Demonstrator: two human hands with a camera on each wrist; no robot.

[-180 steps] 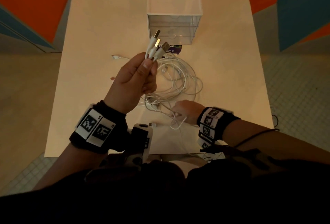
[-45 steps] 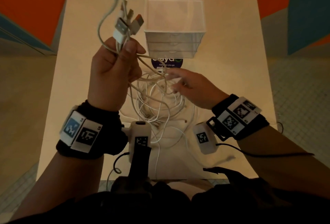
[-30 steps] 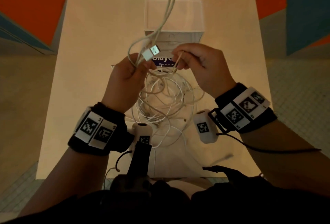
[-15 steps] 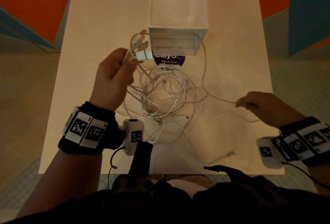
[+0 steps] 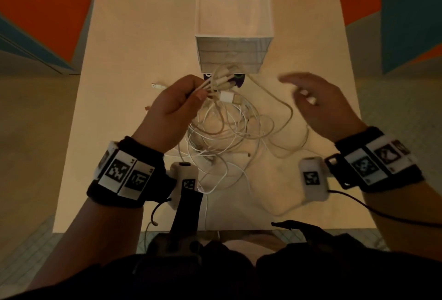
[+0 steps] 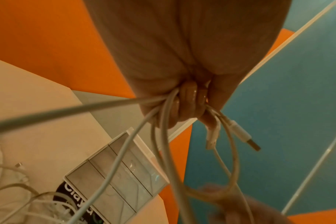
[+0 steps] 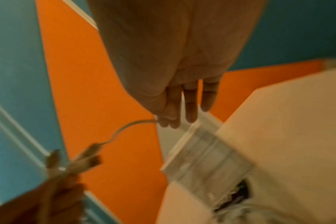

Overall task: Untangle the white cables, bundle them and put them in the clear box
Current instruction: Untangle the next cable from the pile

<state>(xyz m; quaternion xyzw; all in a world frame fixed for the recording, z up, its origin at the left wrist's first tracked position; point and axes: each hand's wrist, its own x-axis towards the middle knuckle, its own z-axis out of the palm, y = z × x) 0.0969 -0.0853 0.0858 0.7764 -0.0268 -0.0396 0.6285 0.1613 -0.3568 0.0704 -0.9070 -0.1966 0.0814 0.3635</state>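
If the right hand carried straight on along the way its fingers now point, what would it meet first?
Probably the connector ends fanned out of the left hand. The right hand points its fingers left and slightly away, toward those connector ends, just short of the clear box. Height is unclear, so it could pass above them.

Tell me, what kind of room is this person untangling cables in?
Probably a staged recording room, not a home. A bare pale table stands amid orange and teal wall panels. It holds just white cables and a clear box, and the wrists wear cameras and black-and-white marker bands.
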